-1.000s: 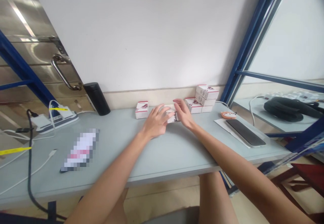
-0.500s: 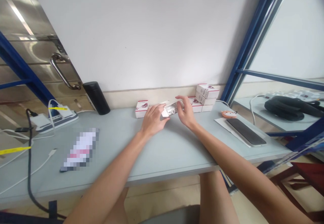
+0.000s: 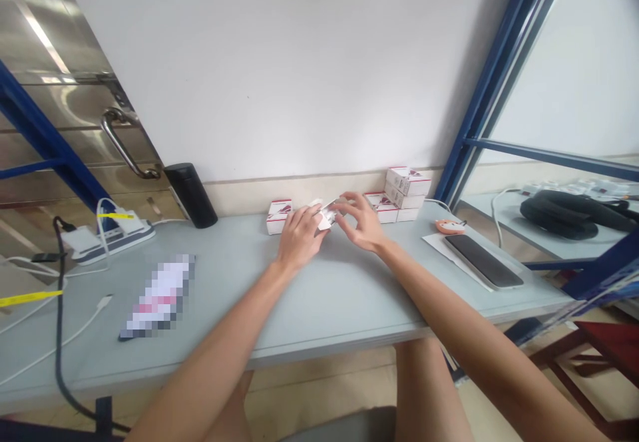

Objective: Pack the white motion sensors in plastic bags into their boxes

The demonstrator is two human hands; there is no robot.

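A small white box [image 3: 325,220] with its end facing me is held between both hands, above the back of the table. Silvery, shiny material shows at its opening, too small and blurred to name. My left hand [image 3: 301,232] is closed around the box's left side, thumb underneath. My right hand [image 3: 360,221] has curved fingers at the right end of the box, with the thumb low and the index finger above. Just left of my left hand stands a white box with red print [image 3: 279,216]. Right of my right hand sits a stack of similar boxes [image 3: 407,189].
On the grey table [image 3: 239,302] are a black bottle [image 3: 190,196], a power strip [image 3: 112,242] with cables, and a pixelated item [image 3: 157,299]. To the right lie a phone [image 3: 483,260] on white paper and an orange-and-white mouse [image 3: 450,226]. A white wall rises behind.
My right hand has shifted slightly left, its fingers now closer to the box's opening. The box has tilted, and less of the silvery inside shows. My left hand keeps its hold.
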